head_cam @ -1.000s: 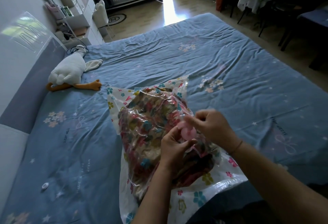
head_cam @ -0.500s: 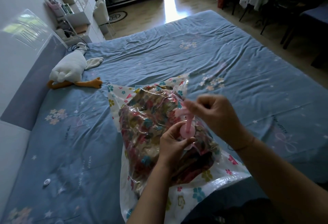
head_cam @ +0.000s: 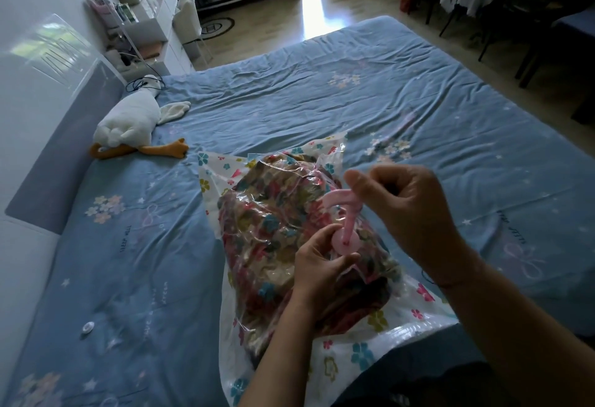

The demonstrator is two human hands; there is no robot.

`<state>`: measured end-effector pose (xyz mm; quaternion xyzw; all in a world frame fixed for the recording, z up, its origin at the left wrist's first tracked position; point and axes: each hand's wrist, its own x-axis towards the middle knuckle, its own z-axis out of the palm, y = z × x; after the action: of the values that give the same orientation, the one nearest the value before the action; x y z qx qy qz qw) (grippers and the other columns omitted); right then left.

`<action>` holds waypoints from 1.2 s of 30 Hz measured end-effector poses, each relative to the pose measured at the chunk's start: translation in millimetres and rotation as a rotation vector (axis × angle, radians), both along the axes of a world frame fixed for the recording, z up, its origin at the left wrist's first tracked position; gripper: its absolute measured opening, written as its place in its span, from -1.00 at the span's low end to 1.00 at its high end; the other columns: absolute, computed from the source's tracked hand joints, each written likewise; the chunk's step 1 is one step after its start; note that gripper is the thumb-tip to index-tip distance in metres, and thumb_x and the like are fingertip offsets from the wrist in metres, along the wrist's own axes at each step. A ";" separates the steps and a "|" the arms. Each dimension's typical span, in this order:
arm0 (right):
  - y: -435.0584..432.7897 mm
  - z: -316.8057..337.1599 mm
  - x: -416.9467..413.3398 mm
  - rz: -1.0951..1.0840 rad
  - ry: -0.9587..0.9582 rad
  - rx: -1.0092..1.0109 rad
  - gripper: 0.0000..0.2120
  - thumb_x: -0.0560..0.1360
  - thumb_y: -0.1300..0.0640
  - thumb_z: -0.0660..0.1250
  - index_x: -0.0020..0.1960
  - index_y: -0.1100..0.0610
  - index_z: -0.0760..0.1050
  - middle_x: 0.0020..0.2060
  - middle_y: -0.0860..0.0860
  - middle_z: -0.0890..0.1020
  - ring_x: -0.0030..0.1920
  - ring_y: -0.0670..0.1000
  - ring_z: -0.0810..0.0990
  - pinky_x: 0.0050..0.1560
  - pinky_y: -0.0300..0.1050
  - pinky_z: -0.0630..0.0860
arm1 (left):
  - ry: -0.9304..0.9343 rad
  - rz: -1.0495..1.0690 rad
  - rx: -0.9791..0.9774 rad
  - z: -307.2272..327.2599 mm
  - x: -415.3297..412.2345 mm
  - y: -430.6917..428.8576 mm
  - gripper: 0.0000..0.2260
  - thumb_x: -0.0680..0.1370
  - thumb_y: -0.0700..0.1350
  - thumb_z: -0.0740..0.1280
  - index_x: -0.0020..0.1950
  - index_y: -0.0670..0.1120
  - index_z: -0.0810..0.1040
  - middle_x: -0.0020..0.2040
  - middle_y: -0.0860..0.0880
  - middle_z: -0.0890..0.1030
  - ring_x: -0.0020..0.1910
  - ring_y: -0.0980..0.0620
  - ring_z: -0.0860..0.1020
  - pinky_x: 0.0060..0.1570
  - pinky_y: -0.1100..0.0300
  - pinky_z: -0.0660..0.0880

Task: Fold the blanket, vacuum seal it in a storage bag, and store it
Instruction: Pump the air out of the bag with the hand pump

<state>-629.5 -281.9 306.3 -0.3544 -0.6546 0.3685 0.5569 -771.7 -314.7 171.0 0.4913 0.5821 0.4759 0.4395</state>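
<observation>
A pink hand pump [head_cam: 346, 229] is held upright on top of the storage bag [head_cam: 363, 355]. Its T-shaped handle is gripped by the right hand [head_cam: 409, 210], fingers curled tight round the crossbar, which stands raised above the base on a thin stem. The round base is pinched between thumb and curled fingers of the left hand [head_cam: 317, 265] and pressed against the bag. The flowered blanket [head_cam: 273, 223] is seen folded inside the clear bag, plastic wrinkled over it. The bag lies on the blue bed [head_cam: 289, 100], near its front edge. A plush goose [head_cam: 128, 123] is seen by the headboard, and a small white cap [head_cam: 87, 328] lies on the sheet to the left, well apart from the bag.
</observation>
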 end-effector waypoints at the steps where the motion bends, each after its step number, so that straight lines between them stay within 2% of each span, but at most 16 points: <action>1: -1.1 -7.5 -1.2 -0.001 -0.017 -0.005 -0.55 0.51 0.09 0.38 -0.47 0.25 0.34 -0.60 -0.07 0.32 -0.57 -0.18 0.27 -0.50 -0.32 0.26 | -0.002 0.003 -0.004 -0.6 0.9 0.1 -0.51 0.31 -0.23 0.61 0.15 0.10 0.60 0.08 0.04 0.70 0.09 0.06 0.65 0.17 0.06 0.58; 4: 0.1 -66.6 3.0 -0.005 -0.239 -0.218 -0.57 0.50 -0.07 0.35 -0.47 0.02 0.34 -0.59 -0.09 0.37 -0.55 -0.16 0.30 -0.45 -0.22 0.28 | -0.006 0.006 -0.010 -3.7 5.5 -1.6 -0.53 0.33 -0.24 0.60 0.18 0.04 0.63 0.09 0.03 0.70 0.11 0.04 0.65 0.18 -0.03 0.57; 7: 7.9 -88.4 5.6 -0.023 -0.494 -0.371 -0.55 0.42 -0.19 0.32 -0.51 0.04 0.36 -0.63 -0.08 0.34 -0.56 -0.12 0.32 -0.45 -0.17 0.25 | -0.007 0.007 -0.007 -4.3 7.2 -0.9 -0.54 0.34 -0.26 0.58 0.17 0.05 0.64 0.08 0.05 0.70 0.12 0.04 0.65 0.18 -0.04 0.57; 9: 9.9 -53.9 4.1 -0.041 -0.430 -0.241 -0.56 0.46 -0.08 0.37 -0.51 0.08 0.39 -0.63 -0.08 0.33 -0.57 -0.11 0.30 -0.48 -0.23 0.22 | -0.039 0.011 -0.008 -3.6 3.6 3.4 -0.53 0.33 -0.26 0.60 0.20 -0.04 0.63 0.10 0.00 0.70 0.13 0.00 0.65 0.20 -0.03 0.56; 12: 5.7 8.3 3.7 -0.018 -0.145 -0.051 -0.55 0.50 0.05 0.36 -0.50 0.17 0.34 -0.65 -0.12 0.34 -0.59 -0.16 0.27 -0.50 -0.35 0.19 | -0.017 0.003 -0.005 -3.8 -1.5 7.0 -0.50 0.30 -0.22 0.62 0.18 0.06 0.61 0.10 0.01 0.70 0.12 0.02 0.65 0.19 0.05 0.57; 15: 5.6 -9.7 -0.3 0.015 -0.111 -0.094 -0.57 0.53 0.08 0.35 -0.47 0.19 0.37 -0.63 -0.11 0.39 -0.58 -0.19 0.29 -0.49 -0.33 0.23 | -0.012 0.004 -0.024 -4.7 -1.5 5.2 -0.51 0.30 -0.25 0.62 0.16 0.05 0.61 0.08 0.03 0.70 0.10 0.05 0.65 0.18 0.07 0.57; 19: 10.9 -91.8 3.4 0.028 -0.521 -0.422 -0.57 0.47 -0.18 0.30 -0.45 0.06 0.43 -0.57 -0.05 0.42 -0.55 -0.16 0.34 -0.43 -0.18 0.28 | -0.012 -0.009 -0.026 -9.1 4.9 1.6 -0.54 0.34 -0.30 0.58 0.17 0.02 0.63 0.07 0.04 0.70 0.09 0.04 0.66 0.16 -0.04 0.58; 21: 18.8 -94.5 4.9 0.035 -0.642 -0.446 -0.57 0.47 -0.19 0.30 -0.46 0.02 0.38 -0.56 -0.08 0.41 -0.53 -0.17 0.35 -0.44 -0.23 0.25 | -0.044 0.008 -0.029 -7.2 6.5 2.3 -0.52 0.34 -0.33 0.57 0.18 0.04 0.63 0.08 0.04 0.70 0.11 0.04 0.65 0.18 -0.03 0.57; 24: 30.7 -77.5 4.2 0.072 -0.650 -0.520 -0.64 0.42 -0.30 0.25 -0.20 0.00 0.47 -0.39 -0.11 0.49 -0.39 -0.16 0.45 -0.39 -0.25 0.32 | -0.135 -0.047 -0.094 -5.4 3.6 6.0 -0.40 0.34 -0.35 0.56 0.33 -0.02 0.53 0.23 -0.01 0.64 0.23 0.03 0.60 0.26 -0.02 0.53; 25: 33.1 -78.9 4.4 0.082 -0.644 -0.580 -0.52 0.36 -0.37 0.21 -0.05 0.03 0.49 -0.31 -0.10 0.52 -0.32 -0.13 0.49 -0.35 -0.23 0.37 | -0.201 -0.110 -0.130 -4.9 1.2 4.9 -0.31 0.36 -0.34 0.54 0.44 -0.05 0.42 0.32 0.00 0.57 0.30 0.03 0.55 0.30 0.00 0.50; 26: 32.1 -83.7 5.3 0.082 -0.624 -0.670 -0.39 0.31 -0.42 0.19 0.08 0.05 0.48 -0.22 -0.07 0.54 -0.25 -0.10 0.53 -0.29 -0.20 0.45 | -0.287 -0.160 -0.175 -3.2 -0.9 3.0 -0.23 0.39 -0.36 0.51 0.52 -0.05 0.28 0.39 0.02 0.48 0.38 0.04 0.48 0.31 0.04 0.49; 28: 21.2 -97.9 7.2 0.128 -0.424 -1.024 -0.36 0.37 -0.40 0.24 0.17 0.10 0.45 -0.10 0.04 0.57 -0.19 -0.01 0.60 -0.23 -0.09 0.57 | -0.494 -0.113 -0.294 7.4 1.8 -4.2 -0.26 0.50 -0.41 0.36 0.57 -0.05 0.13 0.44 0.04 0.34 0.42 0.03 0.38 0.26 0.16 0.50; 30: 7.0 -110.1 7.7 0.227 -0.009 -1.442 -0.45 0.44 -0.25 0.32 0.14 0.21 0.50 -0.06 0.18 0.59 -0.21 0.09 0.62 -0.29 -0.05 0.60 | -0.692 0.068 -0.412 11.0 8.7 -12.6 -0.50 0.60 -0.28 0.25 0.52 -0.07 0.24 0.44 -0.08 0.39 0.31 0.00 0.45 0.22 0.17 0.48; 32: -3.8 -122.8 7.3 0.250 0.320 -1.625 -0.53 0.43 -0.04 0.40 0.13 0.32 0.51 0.01 0.30 0.56 -0.17 0.17 0.63 -0.31 -0.05 0.62 | -0.820 0.140 -0.597 11.9 16.8 -16.5 -0.72 0.64 -0.04 0.17 0.23 -0.14 0.55 0.13 -0.22 0.64 0.01 -0.06 0.65 0.03 0.11 0.58; 34: -14.7 -135.3 5.3 0.248 0.438 -1.668 -0.54 0.33 0.11 0.45 0.12 0.36 0.52 -0.03 0.32 0.58 -0.23 0.17 0.66 -0.34 -0.09 0.62 | -0.827 0.144 -0.800 4.2 19.6 -16.1 -0.52 0.60 0.14 0.18 -0.09 -0.24 0.66 -0.23 -0.27 0.68 -0.29 -0.15 0.69 -0.30 0.09 0.62; 36: -25.8 -143.1 6.0 0.272 0.457 -1.707 -0.53 0.29 0.16 0.47 0.12 0.36 0.50 -0.10 0.29 0.62 -0.28 0.15 0.67 -0.38 -0.11 0.59 | -0.810 0.156 -0.978 -12.2 19.2 -8.8 -0.35 0.56 0.29 0.21 0.08 -0.34 0.60 -0.17 -0.31 0.66 -0.23 -0.21 0.65 -0.28 0.05 0.58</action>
<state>-623.5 -307.6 163.3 -0.4853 -0.0667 0.8547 0.1717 -752.5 -323.5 158.7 -0.0285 0.5539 0.3339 0.7622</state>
